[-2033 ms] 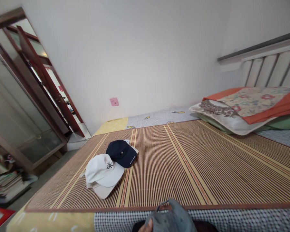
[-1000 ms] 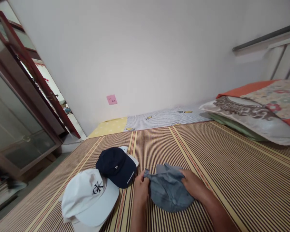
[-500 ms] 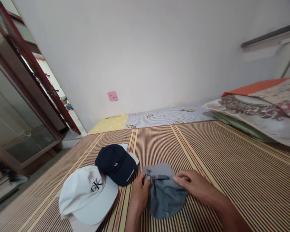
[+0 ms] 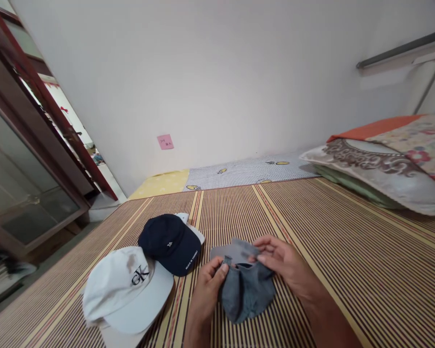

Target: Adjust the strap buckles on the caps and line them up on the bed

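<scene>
A grey-blue cap (image 4: 247,295) lies on the striped mat with its back strap and opening toward the far side. My left hand (image 4: 207,290) pinches the cap's strap end near the buckle, thumb on top. At the right edge of the opening, my right hand (image 4: 284,265) grips the cap's rim between thumb and fingers. Left of my hands sit a navy cap (image 4: 166,241) with small white lettering on its brim and a white cap (image 4: 126,285) with black letters. Part of another white cap shows behind the navy one.
The striped mat (image 4: 311,227) spreads under everything. Pillows (image 4: 391,181) are piled at the right, against the wall. Yellow and checked cloth (image 4: 235,169) runs along the far edge. A pink note (image 4: 165,141) is on the wall, and a door frame stands at the left.
My right hand has moved slightly up and left, lifting and folding the cap's rim. The cap's opening is now more bunched. The view has shifted a little.
</scene>
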`<state>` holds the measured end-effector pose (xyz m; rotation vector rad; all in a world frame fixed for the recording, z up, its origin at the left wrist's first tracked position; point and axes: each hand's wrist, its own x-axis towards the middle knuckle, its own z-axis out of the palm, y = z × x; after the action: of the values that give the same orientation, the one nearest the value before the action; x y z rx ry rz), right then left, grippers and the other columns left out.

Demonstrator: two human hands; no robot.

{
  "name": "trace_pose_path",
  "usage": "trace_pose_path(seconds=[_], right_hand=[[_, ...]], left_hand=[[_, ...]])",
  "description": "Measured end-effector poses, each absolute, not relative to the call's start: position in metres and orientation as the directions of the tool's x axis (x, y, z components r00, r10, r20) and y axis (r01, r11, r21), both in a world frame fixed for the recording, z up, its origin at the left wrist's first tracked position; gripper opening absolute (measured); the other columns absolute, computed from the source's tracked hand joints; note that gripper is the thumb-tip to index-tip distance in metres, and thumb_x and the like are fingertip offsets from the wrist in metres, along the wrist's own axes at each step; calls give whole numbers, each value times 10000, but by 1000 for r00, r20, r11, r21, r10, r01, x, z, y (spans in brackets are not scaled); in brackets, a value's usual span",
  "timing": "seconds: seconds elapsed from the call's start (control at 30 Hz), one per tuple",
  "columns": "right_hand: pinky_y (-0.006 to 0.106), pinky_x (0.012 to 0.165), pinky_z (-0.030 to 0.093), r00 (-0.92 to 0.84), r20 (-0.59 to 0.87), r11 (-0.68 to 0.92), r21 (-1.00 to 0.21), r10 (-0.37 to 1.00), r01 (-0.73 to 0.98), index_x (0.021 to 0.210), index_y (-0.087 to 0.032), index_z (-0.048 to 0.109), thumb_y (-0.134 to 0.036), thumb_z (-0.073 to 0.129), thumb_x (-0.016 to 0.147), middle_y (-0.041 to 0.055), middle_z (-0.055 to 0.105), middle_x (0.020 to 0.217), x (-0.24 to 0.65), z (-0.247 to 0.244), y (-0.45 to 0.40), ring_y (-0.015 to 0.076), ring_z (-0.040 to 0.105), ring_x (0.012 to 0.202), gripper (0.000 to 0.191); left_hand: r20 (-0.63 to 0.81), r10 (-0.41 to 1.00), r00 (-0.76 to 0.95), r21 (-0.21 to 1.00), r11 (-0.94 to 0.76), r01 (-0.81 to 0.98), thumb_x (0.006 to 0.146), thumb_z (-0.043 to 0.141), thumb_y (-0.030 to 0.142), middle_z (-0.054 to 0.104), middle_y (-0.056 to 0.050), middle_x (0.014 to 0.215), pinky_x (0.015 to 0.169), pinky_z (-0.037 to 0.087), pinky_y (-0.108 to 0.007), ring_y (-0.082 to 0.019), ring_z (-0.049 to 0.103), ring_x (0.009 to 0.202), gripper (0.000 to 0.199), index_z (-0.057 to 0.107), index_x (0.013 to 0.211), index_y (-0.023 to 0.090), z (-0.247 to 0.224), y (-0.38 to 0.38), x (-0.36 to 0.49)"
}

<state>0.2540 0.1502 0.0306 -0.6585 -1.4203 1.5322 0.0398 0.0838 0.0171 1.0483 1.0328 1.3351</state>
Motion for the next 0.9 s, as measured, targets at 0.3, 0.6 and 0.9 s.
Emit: trace_pose_path(seconds=[0.3, 0.6, 0.9], right_hand=[[248, 579, 464, -579, 215, 58, -959, 787, -278, 1094, -210, 675, -401, 775, 889, 16, 727, 870, 257, 49, 135, 96, 589, 575, 298], [248, 568, 481, -429, 213, 18, -909, 878, -416, 956, -208, 677, -388, 751, 899, 12, 715, 832, 254, 57, 129, 116, 609, 607, 203], [204, 468, 327, -454, 177, 54, -961, 873, -270, 936, -190, 658, -471, 707, 925, -34, 640, 681, 242, 55, 126, 54, 466, 464, 286]], left_hand=[[45, 997, 57, 942, -24, -336, 892, 759, 479, 624, 0, 743, 629, 381, -201, -92, 495, 631, 338, 736, 927, 143, 22, 76, 43], [30, 998, 52, 905, -5, -426, 801, 845, 485, 574, 29, 679, 560, 331, -195, -77, 439, 564, 382, 647, 804, 159, 23, 75, 42], [28, 998, 64, 910, 1, -414, 856, 788, 499, 608, -5, 731, 617, 361, -204, -93, 465, 620, 368, 708, 838, 140, 23, 72, 40]])
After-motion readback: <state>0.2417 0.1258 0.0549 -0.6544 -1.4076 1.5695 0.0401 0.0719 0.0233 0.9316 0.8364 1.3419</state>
